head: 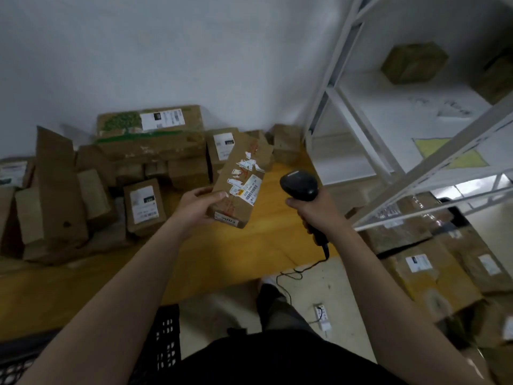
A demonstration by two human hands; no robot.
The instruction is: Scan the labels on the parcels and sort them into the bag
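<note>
My left hand grips the near end of a long brown cardboard parcel, lifted above the wooden table. A white barcode label faces up on it, beside torn tape scraps. My right hand holds the handle of a black barcode scanner, its head just right of the parcel and turned toward the label. The scanner's cable trails off the table to the floor. No bag is recognisable in view.
Several cardboard parcels are piled across the table's left and back, the largest with a green print. A white metal shelf rack stands on the right, with boxes beneath it. A black plastic crate sits low left. A power strip lies on the floor.
</note>
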